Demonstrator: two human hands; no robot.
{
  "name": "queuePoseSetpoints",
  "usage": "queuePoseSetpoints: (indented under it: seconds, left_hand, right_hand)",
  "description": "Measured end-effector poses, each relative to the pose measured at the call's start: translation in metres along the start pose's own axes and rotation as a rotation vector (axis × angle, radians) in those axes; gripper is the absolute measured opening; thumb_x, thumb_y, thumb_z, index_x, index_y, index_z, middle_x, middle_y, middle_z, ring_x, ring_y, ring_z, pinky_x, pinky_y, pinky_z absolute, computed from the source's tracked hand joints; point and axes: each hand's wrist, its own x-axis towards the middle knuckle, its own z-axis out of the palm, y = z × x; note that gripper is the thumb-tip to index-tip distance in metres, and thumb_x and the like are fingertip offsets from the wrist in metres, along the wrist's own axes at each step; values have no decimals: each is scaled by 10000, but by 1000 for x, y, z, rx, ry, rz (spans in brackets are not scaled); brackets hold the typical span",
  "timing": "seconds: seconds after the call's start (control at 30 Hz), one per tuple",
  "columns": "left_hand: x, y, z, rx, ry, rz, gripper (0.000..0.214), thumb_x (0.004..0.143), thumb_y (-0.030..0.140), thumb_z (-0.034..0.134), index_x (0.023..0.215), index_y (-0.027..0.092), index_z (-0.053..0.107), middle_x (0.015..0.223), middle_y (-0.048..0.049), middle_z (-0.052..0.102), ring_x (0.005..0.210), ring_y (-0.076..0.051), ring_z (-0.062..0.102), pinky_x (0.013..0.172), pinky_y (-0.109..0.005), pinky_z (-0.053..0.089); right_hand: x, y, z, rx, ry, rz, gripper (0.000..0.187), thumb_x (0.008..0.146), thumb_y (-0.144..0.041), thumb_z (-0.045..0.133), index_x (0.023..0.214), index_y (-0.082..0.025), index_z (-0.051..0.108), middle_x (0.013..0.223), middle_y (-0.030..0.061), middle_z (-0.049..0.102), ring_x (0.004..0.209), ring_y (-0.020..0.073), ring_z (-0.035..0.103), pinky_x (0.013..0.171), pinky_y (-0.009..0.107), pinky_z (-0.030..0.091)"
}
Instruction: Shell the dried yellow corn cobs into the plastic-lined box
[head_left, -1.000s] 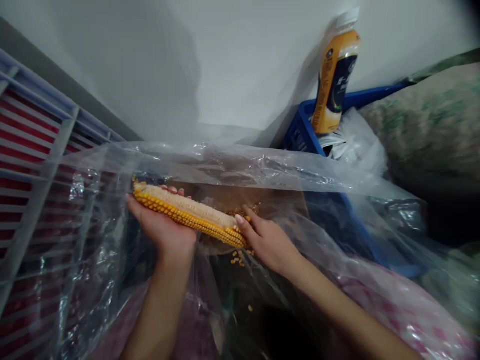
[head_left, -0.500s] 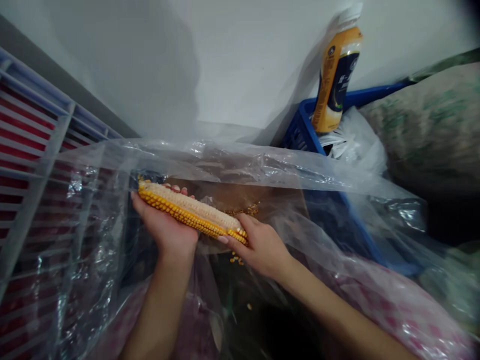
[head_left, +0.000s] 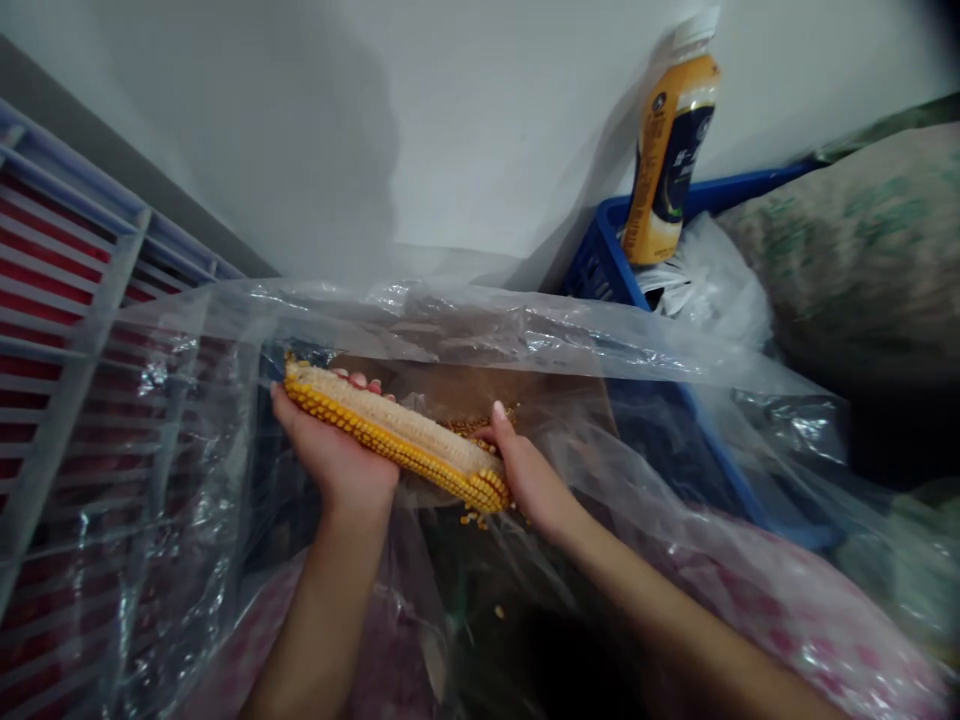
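Observation:
A long ear of corn (head_left: 394, 435) slants across the middle, its left end higher. Yellow kernels line its lower side and right tip, while a wide strip along the top is bare, pale cob. My left hand (head_left: 349, 455) is closed round the left half from below, fingertips showing behind it. At the right end my right hand (head_left: 532, 470) cups the tip; its thumb is raised off the kernels and its other fingers are partly hidden behind the ear. Beneath lie loose corn kernels (head_left: 472, 520) in a large clear plastic bag (head_left: 570, 325).
On the right stands a blue plastic basket (head_left: 720, 460) holding a white plastic bag (head_left: 720, 290) and an orange-and-navy bottle (head_left: 671, 150). A patterned bundle (head_left: 862, 230) bulges beside it. At left is a white slatted rack (head_left: 97, 290); a white wall (head_left: 480, 130) rises behind.
My right thumb has lifted from the ear's lower edge and now points up. The ear has shifted slightly right, its right end a little lower.

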Motion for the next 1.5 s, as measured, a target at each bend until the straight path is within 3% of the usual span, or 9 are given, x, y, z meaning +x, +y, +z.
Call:
queuePoseSetpoints:
  seconds: [0.1,0.2,0.4,0.6,0.7,0.87,1.2,1.37,1.5]
  left_hand:
    - [8,3,-4,-35,39,2,452,878,491,227,624,194,454,513,25,454,455,-102,467,464,-240,395]
    - [12,6,-8,-51,28,-26,414,873,444,250,618,192,458,528,22,448,467,-104,472,471,-247,401]
    - [10,8,-6,-29,15,-17,439,863,491,242,621,194,457,537,34,440,445,-95,463,473,-246,391]
    - [4,9,-3,-32,20,-18,473,885,494,207,620,194,458,520,30,443,444,-96,458,478,-242,392]
    - [-1,2,-1,-36,22,-2,504,869,561,221,623,194,463,504,32,453,442,-97,466,479,-235,397]
    - [-11,-8,4,0,0,-39,525,865,581,209,612,193,456,470,36,451,410,-97,469,443,-223,391]
    - [-1,-7,3,34,-145,-103,536,838,627,251,609,189,457,474,24,428,396,-93,434,413,-211,380]
    - [-4,0,2,63,-255,-154,514,860,584,239,598,192,445,455,25,390,383,-101,411,403,-227,387]
    - [-5,2,1,61,-226,-158,488,867,546,248,612,185,454,466,29,421,396,-96,453,411,-215,399]
  right_hand:
    - [-4,-9,-9,86,-98,-28,641,844,-685,273,971,-179,645,967,60,673,951,191,596,836,288,416]
    - [-10,-15,-15,-83,-162,-82,559,802,-628,478,1125,-182,578,1030,65,660,934,193,601,780,273,425]
    - [-18,-20,-10,-527,-136,-199,426,936,-492,281,860,-180,560,672,20,562,617,145,528,587,254,314]
    - [-19,-17,-8,-485,-124,-243,448,942,-503,250,806,-189,539,731,22,558,688,143,539,638,247,345]
    - [-17,-13,-5,-500,-19,-261,502,941,-513,230,793,-182,578,843,58,587,797,159,555,715,257,367]
    - [-10,-4,3,-636,141,-182,585,952,-477,168,714,-168,604,706,75,607,679,164,537,627,274,324]
    - [-6,8,15,-490,165,-163,625,937,-509,167,560,-171,533,578,46,560,545,128,459,558,270,267]
    - [-8,6,12,-152,138,-41,696,897,-621,141,487,-182,492,501,29,521,539,130,504,588,248,343]
    - [-1,2,0,-106,27,41,722,883,-649,186,510,-167,573,525,31,572,579,137,548,637,251,382]
